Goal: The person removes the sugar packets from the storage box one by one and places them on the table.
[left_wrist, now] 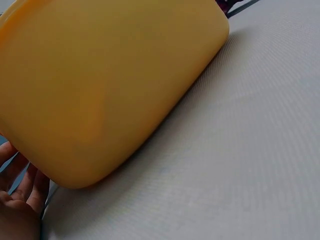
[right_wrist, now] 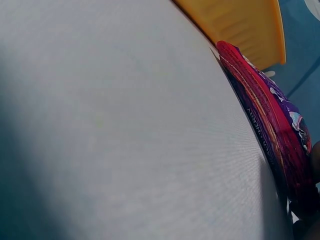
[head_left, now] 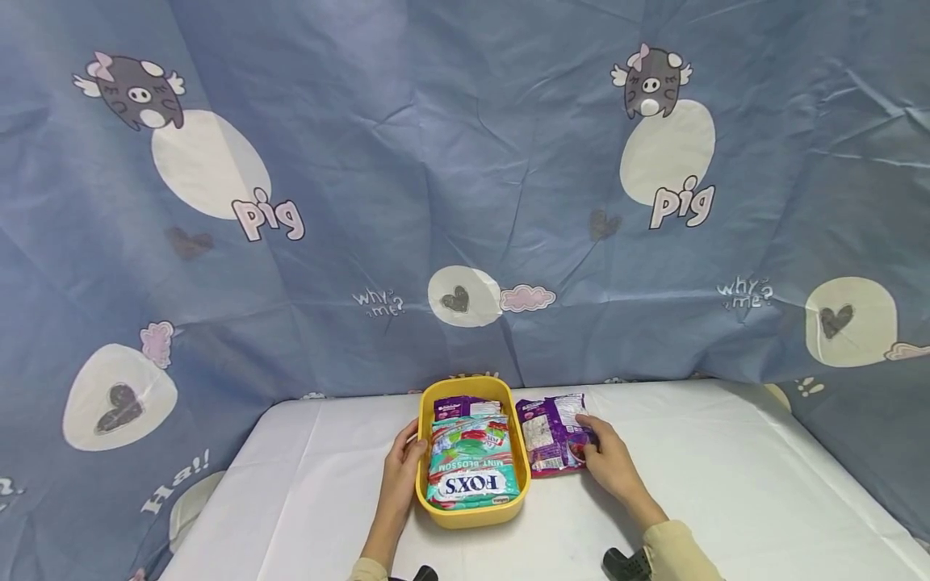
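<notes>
A yellow plastic bin stands on the white table, its smooth side filling much of the left wrist view. Inside lies a green Fox's mint candy bag, partly covering a purple candy bag at the far end. My left hand grips the bin's left wall, thumb at the rim and fingers along the outside. Just right of the bin, another purple candy bag with a red edge lies on the table. My right hand holds its right edge between thumb and fingers.
The white tablecloth reaches back to a blue printed curtain close behind the bin. White cloth extends on both sides of the hands. Dark wrist straps show at the bottom, near the sleeves.
</notes>
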`<state>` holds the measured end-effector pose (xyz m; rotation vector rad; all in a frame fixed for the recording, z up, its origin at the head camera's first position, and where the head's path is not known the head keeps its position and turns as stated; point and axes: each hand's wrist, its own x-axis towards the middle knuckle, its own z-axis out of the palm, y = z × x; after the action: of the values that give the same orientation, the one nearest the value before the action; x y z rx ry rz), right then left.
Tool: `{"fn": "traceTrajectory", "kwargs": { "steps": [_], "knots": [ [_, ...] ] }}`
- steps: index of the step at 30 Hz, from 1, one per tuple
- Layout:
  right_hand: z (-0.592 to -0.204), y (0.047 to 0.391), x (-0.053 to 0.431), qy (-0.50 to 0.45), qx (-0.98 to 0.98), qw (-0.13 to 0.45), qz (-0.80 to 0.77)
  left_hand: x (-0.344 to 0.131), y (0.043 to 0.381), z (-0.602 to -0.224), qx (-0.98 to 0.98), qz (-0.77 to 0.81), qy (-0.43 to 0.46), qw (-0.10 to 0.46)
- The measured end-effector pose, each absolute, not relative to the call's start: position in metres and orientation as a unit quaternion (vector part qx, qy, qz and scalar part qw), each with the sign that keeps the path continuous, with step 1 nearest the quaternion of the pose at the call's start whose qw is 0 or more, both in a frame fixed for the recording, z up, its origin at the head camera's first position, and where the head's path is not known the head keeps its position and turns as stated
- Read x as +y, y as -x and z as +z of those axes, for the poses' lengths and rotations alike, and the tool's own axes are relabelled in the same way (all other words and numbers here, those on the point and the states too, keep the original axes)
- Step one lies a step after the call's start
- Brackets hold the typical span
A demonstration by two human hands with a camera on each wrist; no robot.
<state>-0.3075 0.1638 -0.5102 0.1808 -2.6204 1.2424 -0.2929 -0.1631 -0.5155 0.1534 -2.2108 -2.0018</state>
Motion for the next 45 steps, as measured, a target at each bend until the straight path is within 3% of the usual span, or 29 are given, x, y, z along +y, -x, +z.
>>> {"fn": "traceTrajectory", "kwargs": {
  "steps": [32,45],
  "knots": [
    [-0.500,0.308,0.170,-0.078,-0.890,0.084,0.441,-0.163,0.293,-0.516,-0.738,-0.667,-0.056,0.086],
    [-0.489,0.305,0.155,-0.075,-0.870,0.134,0.469,-0.164,0.291,-0.516,-0.737,-0.669,-0.052,0.084]
  ]
}}
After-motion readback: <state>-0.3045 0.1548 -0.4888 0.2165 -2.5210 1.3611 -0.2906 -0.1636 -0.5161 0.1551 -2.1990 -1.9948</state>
